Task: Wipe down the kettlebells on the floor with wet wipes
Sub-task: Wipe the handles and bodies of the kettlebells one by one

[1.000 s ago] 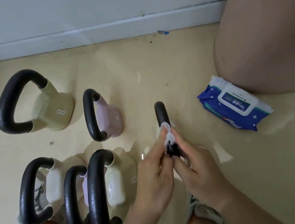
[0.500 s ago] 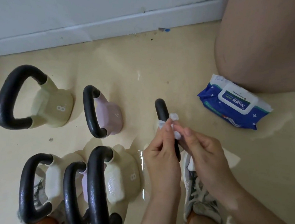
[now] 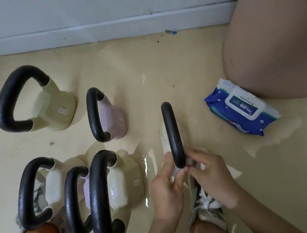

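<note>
Head view, looking down at a beige floor [image 3: 182, 68]. Near centre, both hands at the near end of a black handle [image 3: 171, 129], seen edge-on, running far to near; pale body of this kettlebell barely showing beneath it. Left hand [image 3: 165, 187]: thumb and fingers curled, pinching a white wipe [image 3: 174, 171] against the handle from the left. Right hand [image 3: 212, 176]: fingers curled likewise, pinching the wipe from the right, fingertips nearly meeting the left thumb. Wipe wrapped round the handle's near end, mostly hidden by fingers. Five more kettlebells upright to the left: far green kettlebell [image 3: 56, 107] marked 8, far pink kettlebell [image 3: 112, 117] right of it; in the near row, close together, white kettlebell [image 3: 52, 186], near pink kettlebell [image 3: 86, 190] and near green kettlebell [image 3: 125, 188], also marked 8, glistening wet. Blue pack [image 3: 243, 107] of wipes flat on the floor right of the handle, lid closed, just beside a bare knee [image 3: 272, 51]. Shoe [image 3: 205, 206] under the right hand. White baseboard [image 3: 105, 28] along the far edge.
</note>
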The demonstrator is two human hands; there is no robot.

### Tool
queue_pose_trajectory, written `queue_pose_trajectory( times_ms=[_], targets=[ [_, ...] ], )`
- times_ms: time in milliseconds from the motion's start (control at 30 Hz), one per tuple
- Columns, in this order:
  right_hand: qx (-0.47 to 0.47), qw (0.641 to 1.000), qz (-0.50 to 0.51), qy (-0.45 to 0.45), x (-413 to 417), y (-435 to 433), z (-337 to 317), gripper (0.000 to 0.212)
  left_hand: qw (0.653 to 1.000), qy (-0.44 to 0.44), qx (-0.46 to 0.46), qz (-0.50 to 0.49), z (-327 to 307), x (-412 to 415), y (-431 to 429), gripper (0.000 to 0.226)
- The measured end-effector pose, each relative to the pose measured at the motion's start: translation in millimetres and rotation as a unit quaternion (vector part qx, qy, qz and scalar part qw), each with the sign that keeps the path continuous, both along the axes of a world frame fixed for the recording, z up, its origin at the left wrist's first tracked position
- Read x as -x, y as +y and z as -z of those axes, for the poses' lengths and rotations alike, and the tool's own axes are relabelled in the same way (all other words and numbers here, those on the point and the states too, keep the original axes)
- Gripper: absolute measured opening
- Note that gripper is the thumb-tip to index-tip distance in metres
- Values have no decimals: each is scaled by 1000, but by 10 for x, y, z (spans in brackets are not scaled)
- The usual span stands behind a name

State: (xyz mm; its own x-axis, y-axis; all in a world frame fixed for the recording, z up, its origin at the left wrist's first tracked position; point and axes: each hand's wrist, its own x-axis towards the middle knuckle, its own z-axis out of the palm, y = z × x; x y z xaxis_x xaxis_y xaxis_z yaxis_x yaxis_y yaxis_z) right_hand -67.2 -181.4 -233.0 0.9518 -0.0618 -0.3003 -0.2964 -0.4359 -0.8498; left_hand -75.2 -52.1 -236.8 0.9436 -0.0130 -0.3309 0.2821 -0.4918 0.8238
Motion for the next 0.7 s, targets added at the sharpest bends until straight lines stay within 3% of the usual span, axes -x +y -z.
queue_pose_trajectory(
  times_ms=[100,300,367,467,568,701],
  targets=[
    [32,999,-8,3,-36,5,51,53,999,-3,-31,44,81,-62,77,37],
    [70,995,-35,-62,2,32,-212,37,999,-14,41,12,-286,-85,-10,30],
    [1,998,6,-68,-40,54,-310,31,999,-13,47,-6,-351,-208,-70,23],
    [-96,990,87,-63,-118,155,-314,48,1000,-28,6,-4,-397,-512,-167,14],
    [-158,978,125,-57,-305,278,-262,43,998,-12,-55,-7,-445,-862,-264,20],
    [-30,989,122,-76,-673,348,-221,32,991,58,-122,4,-478,-1380,-344,26]
  ],
)
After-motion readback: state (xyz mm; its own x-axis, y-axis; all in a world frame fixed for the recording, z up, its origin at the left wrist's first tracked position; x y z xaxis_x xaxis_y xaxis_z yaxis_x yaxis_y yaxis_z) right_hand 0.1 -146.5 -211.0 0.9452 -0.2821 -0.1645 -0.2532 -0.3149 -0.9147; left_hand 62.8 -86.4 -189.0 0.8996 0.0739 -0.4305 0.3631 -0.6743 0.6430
